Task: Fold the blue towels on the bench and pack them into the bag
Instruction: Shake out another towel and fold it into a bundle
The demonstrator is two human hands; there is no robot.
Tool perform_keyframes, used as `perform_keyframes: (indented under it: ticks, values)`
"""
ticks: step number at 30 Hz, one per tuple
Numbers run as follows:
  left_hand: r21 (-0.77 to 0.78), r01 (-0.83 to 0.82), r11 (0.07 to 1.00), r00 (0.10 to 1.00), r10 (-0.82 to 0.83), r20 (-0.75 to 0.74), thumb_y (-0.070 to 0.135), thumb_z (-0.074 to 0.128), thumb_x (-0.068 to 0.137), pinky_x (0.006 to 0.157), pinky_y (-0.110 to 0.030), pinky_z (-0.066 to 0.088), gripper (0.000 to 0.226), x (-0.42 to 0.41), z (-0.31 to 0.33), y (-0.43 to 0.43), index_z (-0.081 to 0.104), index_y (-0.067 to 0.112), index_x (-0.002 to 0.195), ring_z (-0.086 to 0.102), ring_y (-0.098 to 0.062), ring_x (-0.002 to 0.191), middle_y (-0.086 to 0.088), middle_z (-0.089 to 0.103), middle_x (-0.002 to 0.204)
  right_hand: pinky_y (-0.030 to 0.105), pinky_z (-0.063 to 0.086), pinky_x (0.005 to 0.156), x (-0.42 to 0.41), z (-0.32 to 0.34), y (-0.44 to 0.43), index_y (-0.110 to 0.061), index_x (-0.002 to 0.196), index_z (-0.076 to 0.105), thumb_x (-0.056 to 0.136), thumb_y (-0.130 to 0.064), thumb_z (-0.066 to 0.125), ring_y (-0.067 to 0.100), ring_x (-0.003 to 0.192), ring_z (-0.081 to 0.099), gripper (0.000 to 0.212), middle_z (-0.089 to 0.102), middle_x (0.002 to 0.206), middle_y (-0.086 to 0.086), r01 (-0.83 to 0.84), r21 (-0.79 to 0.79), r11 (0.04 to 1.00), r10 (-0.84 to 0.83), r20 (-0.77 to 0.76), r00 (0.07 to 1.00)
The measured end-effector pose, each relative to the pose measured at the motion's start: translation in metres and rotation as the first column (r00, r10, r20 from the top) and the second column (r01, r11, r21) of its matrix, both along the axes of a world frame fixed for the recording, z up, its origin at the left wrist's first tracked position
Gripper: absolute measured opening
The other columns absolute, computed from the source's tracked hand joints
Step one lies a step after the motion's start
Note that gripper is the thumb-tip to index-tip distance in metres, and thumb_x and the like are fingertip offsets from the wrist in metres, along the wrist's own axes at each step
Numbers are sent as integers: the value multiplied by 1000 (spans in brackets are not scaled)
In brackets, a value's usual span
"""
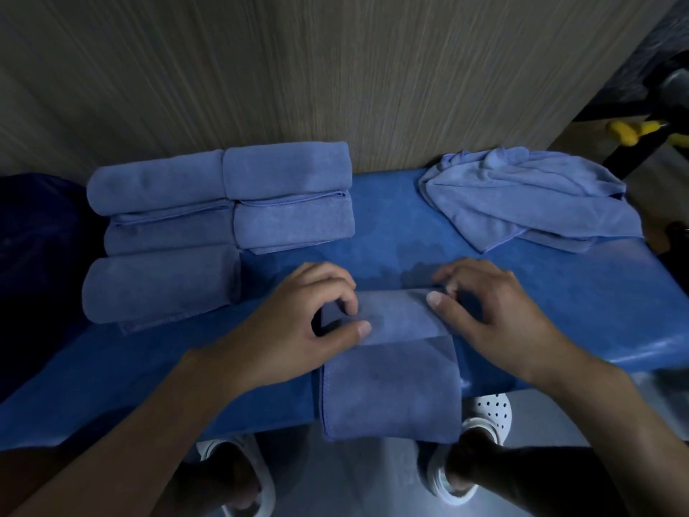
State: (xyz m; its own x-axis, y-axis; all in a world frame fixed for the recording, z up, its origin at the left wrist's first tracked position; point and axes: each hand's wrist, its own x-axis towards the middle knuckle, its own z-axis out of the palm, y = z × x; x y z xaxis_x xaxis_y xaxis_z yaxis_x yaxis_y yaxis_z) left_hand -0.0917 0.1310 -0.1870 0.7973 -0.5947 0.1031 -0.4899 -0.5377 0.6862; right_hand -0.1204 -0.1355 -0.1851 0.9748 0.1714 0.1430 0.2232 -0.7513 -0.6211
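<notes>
A long blue towel strip (391,389) lies across the blue bench (559,304) and hangs over its near edge. Its far end is turned over into a small roll (395,311). My left hand (298,322) pinches the roll's left end between thumb and fingers. My right hand (488,311) grips its right end, thumb on top. Several rolled blue towels (220,225) lie stacked at the bench's left. A crumpled, unfolded blue towel (522,199) lies at the back right.
A wood-grain wall (335,76) stands right behind the bench. A dark blue shape (33,248), possibly the bag, sits at the far left. A black frame with a yellow part (630,132) stands at the right. My white shoes (484,412) show below the bench edge.
</notes>
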Motion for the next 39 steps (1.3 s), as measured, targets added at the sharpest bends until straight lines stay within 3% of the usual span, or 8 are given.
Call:
perform_keyframes:
  ticks: [5, 10, 14, 18, 24, 32, 35, 39]
  values:
    - [-5, -26, 1000, 995, 25, -95, 49, 59, 85, 100, -28, 40, 20, 1, -3, 2, 57, 32, 97, 50, -9, 118, 20, 54, 116, 47, 44, 94, -5, -2, -7, -39, 79, 44, 77, -62, 54, 3, 108, 56, 26, 62, 104, -16, 18, 0, 1000, -18, -108, 994]
    - [200, -17, 980, 996, 35, -87, 69, 46, 78, 109, -34, 35, 72, 4, -5, 4, 46, 30, 138, 39, 0, 125, 25, 43, 131, 42, 35, 106, -6, 2, -11, -41, 126, 48, 76, -59, 67, 2, 113, 49, 56, 56, 117, -28, -45, -74, 996, 27, -231, 973]
    - [274, -5, 962, 993, 37, -110, 76, 46, 72, 105, -34, 37, 73, 5, -5, 3, 52, 31, 130, 39, -4, 118, 22, 41, 122, 35, 28, 112, -8, 8, -12, -42, 137, 42, 76, -43, 77, 0, 118, 39, 70, 44, 115, -37, -80, -66, 995, 55, -316, 947]
    - [224, -27, 974, 985, 64, -162, 72, 57, 68, 95, -35, 43, 49, 6, -2, 3, 52, 41, 106, 46, -1, 106, 24, 49, 106, 33, 31, 112, -6, 5, -11, -35, 135, 49, 73, -38, 81, 1, 121, 44, 70, 50, 119, -27, -70, -17, 997, 60, -341, 938]
    - [67, -119, 991, 955, 132, -265, 44, 78, 76, 78, -33, 54, 34, 8, 5, 0, 56, 38, 100, 62, -3, 88, 17, 63, 94, 6, 37, 89, 1, 1, -6, -26, 124, 58, 74, -20, 82, -2, 103, 53, 56, 53, 107, -14, -9, 94, 996, 33, -260, 965]
    - [21, -120, 993, 973, 114, 201, 10, 73, 79, 93, -42, 42, 36, 14, 3, -5, 55, 25, 107, 50, -10, 109, 16, 52, 112, 48, 45, 89, 7, 1, 10, -26, 99, 42, 65, -14, 83, 18, 109, 49, 54, 45, 117, -7, -1, -73, 997, 10, 123, 992]
    - [68, -52, 996, 984, 39, 175, 14, 69, 75, 96, -42, 39, 39, 11, 0, 0, 48, 28, 105, 49, -9, 116, 17, 49, 118, 48, 43, 90, 4, 0, 9, -33, 94, 36, 66, -25, 82, 17, 112, 47, 54, 44, 119, -11, -51, -75, 996, 57, 79, 995]
    - [84, 6, 996, 998, -11, 60, 48, 68, 79, 104, -35, 34, 34, 3, 3, 5, 45, 34, 100, 41, 2, 126, 21, 46, 132, 47, 43, 93, -1, -1, 9, -31, 85, 41, 72, -50, 68, 14, 114, 51, 36, 51, 114, -12, -84, 47, 995, 82, 33, 996]
